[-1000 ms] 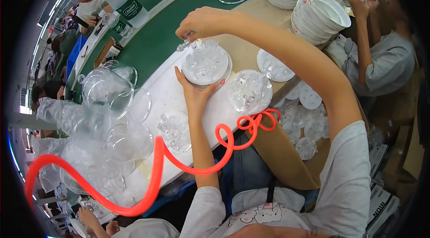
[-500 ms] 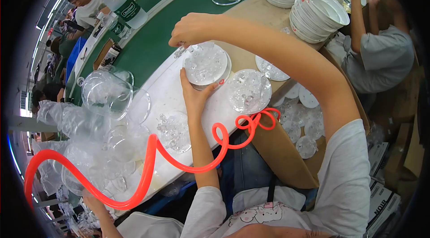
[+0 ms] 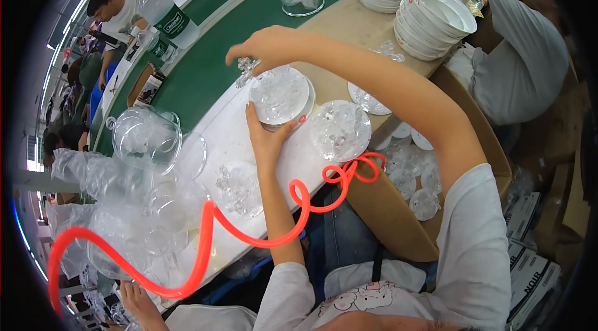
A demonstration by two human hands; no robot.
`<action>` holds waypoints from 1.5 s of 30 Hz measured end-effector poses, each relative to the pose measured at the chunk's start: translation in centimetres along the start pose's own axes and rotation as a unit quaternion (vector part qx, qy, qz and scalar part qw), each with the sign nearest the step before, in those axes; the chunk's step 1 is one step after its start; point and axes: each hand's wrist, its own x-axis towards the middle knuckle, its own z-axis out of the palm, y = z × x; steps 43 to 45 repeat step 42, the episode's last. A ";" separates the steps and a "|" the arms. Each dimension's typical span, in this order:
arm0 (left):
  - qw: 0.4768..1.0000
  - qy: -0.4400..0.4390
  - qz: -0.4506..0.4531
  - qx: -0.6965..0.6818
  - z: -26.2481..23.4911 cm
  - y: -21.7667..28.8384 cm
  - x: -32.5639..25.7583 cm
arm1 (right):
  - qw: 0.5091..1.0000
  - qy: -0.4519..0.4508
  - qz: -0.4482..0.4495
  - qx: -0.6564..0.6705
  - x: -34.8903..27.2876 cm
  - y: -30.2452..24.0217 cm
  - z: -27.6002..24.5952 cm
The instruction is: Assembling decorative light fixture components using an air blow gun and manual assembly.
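Note:
My left hand is wrapped round the near edge of a short stack of white round discs. Clear crystal pieces are spread over its top disc. Reaching across from the right, my right hand is bent over the far-left rim. Between its thumb and fingers is a cluster of clear crystal beads, partly hidden by the hand. Beside the stack lies another disc with clear pieces, and a third disc sits partly under my right forearm. More clear beads lie left of my left forearm.
A red coiled hose crosses in front of the table. Clear domes and plastic bags stand left. Stacked white bowls stand far right. A cardboard box of discs is at my right. A green belt runs behind; co-workers are nearby.
My right hand has shifted slightly left and its fingers have opened out somewhat, showing more of the bead cluster. My left hand stays on the stack. The whole view has shifted a little.

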 end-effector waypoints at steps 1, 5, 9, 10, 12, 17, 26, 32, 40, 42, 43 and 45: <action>1.000 -0.002 0.000 -0.002 0.2 0.1 0.0 | 0.994 0.050 0.034 0.091 -0.9 1.0 0.4; 1.000 -0.002 -0.011 -0.002 0.6 0.8 0.0 | 0.964 0.053 0.165 0.201 -5.0 5.8 1.9; 1.000 -0.005 -0.020 -0.009 0.3 0.8 -0.1 | 0.924 -0.012 0.309 0.226 -7.5 6.0 4.2; 1.000 -0.005 -0.020 -0.008 0.1 0.7 -0.1 | 0.901 -0.018 0.333 0.278 -7.6 5.5 4.9; 1.000 -0.006 -0.017 -0.020 0.2 0.4 0.0 | 0.874 -0.025 0.355 0.331 -7.8 4.8 5.7; 1.000 -0.005 -0.011 -0.013 0.4 0.1 0.1 | 0.858 0.027 0.395 0.326 -7.7 4.2 6.1; 1.000 -0.009 -0.015 -0.024 0.3 0.8 0.0 | 0.868 -0.014 0.408 0.284 -7.2 4.1 6.2; 1.000 -0.009 -0.012 -0.021 0.2 0.1 0.1 | 0.832 -0.005 0.436 0.343 -7.2 3.9 6.0; 0.998 -0.012 -0.025 -0.053 0.3 0.7 0.0 | 0.828 -0.001 0.438 0.350 -7.2 4.4 6.7; 0.999 -0.008 -0.029 -0.014 0.2 0.9 0.0 | 0.836 -0.002 0.432 0.338 -7.2 4.5 6.6; 0.999 -0.008 -0.029 -0.014 0.2 0.9 0.0 | 0.836 -0.002 0.432 0.338 -7.2 4.5 6.6; 0.999 -0.008 -0.029 -0.014 0.2 0.9 0.0 | 0.836 -0.002 0.432 0.338 -7.2 4.5 6.6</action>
